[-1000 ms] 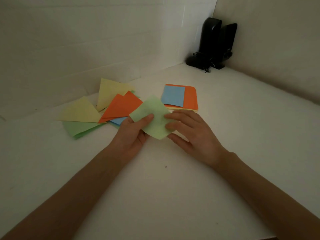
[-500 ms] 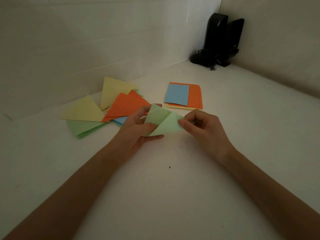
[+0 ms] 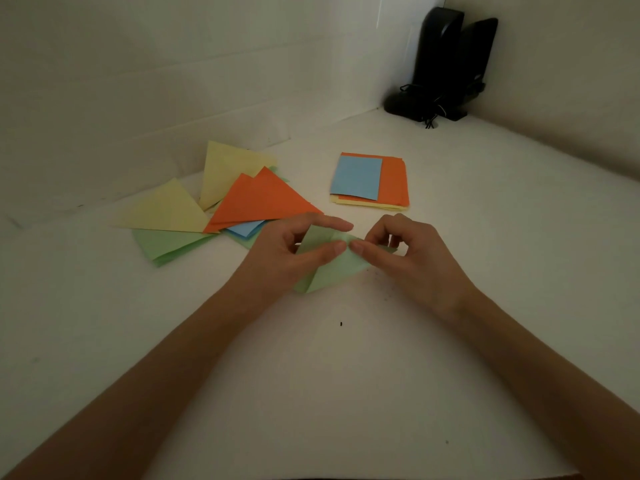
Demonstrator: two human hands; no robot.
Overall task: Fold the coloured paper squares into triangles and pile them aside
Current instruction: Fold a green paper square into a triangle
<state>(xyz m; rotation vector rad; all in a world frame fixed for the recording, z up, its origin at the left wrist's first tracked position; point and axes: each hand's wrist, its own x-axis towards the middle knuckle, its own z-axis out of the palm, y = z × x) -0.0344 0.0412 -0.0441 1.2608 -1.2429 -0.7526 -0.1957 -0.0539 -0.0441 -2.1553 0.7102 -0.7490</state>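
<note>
A light green paper (image 3: 332,271) is bent over on itself above the white table, its fold pointing toward me. My left hand (image 3: 287,254) pinches its upper corner between thumb and forefinger. My right hand (image 3: 412,254) pinches the paper right beside it, thumb tip almost touching the left thumb. Behind and to the left lies a spread of folded triangles: two yellow (image 3: 166,209), orange (image 3: 263,200), green (image 3: 166,244) and a blue one (image 3: 244,228) mostly covered. A stack of unfolded squares (image 3: 393,185) with a blue sheet (image 3: 356,178) on top lies behind my hands.
A black device with cables (image 3: 446,67) stands in the far right corner where the two walls meet. White walls close off the table (image 3: 311,375) at the back and right. A small dark speck (image 3: 341,323) lies near me.
The flat green square was lifted and bent in half. My hands came together, and both now pinch the meeting corners at the top.
</note>
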